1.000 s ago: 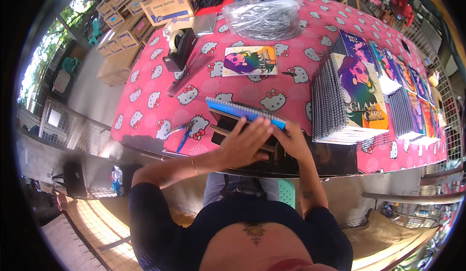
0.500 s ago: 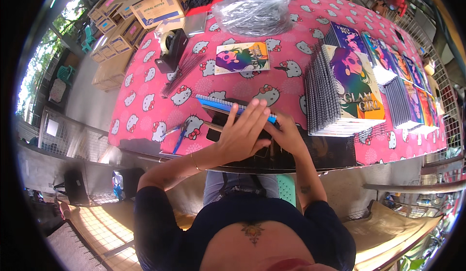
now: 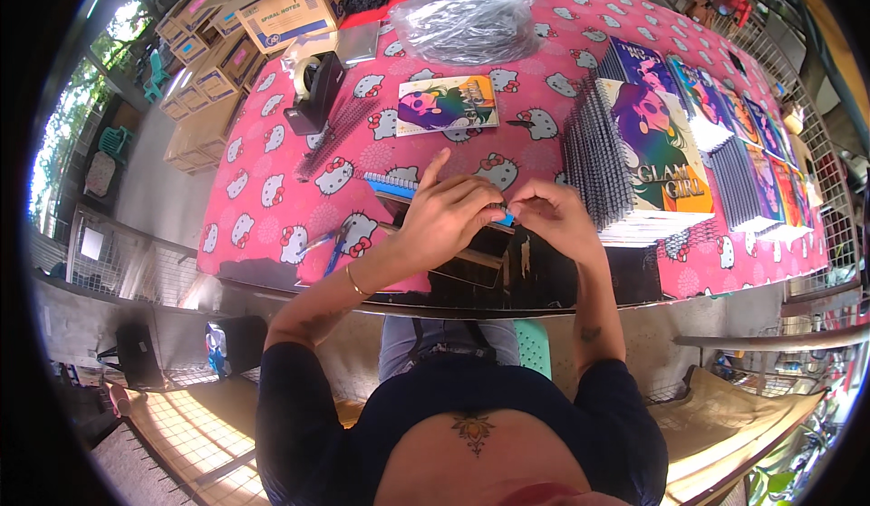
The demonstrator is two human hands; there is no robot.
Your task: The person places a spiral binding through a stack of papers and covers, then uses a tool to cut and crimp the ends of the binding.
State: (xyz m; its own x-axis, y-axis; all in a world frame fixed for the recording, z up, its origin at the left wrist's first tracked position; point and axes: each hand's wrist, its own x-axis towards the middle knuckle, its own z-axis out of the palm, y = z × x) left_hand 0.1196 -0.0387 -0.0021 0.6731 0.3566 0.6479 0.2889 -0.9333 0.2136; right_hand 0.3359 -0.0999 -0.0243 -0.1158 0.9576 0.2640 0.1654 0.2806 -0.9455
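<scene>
Two bare hands at work on a coil-edged blue notebook (image 3: 388,183), which lies at the centre of the frame, aslant across a dark support (image 3: 480,261) near the table's front edge. The left hand (image 3: 444,219) covers the middle of the notebook from above, one finger raised, its thumb and forefinger apparently closed on the right-hand end. The right hand (image 3: 560,219) meets it there, thumb and fingertips drawn together; whether they grasp the coil's tip or merely touch it cannot be told, the contact being hidden. The notebook is probably light, with stiff covers that may slide on one another, while the coil is likely springy and easily bent out of round. It is best taken by the flat body, pressed just below the coil, with a fingertip pinch reserved for the coil's end. Surroundings: the pink patterned tablecloth (image 3: 227,191) bears a blue pen (image 3: 335,250) left of the hands; loose dark coils (image 3: 337,134) and a black tape dispenser (image 3: 317,94) at upper left; a single illustrated cover (image 3: 449,105) and a clear plastic bag (image 3: 467,26) at upper centre; and, right of centre, a stack of coil-bound notebooks (image 3: 657,144).
</scene>
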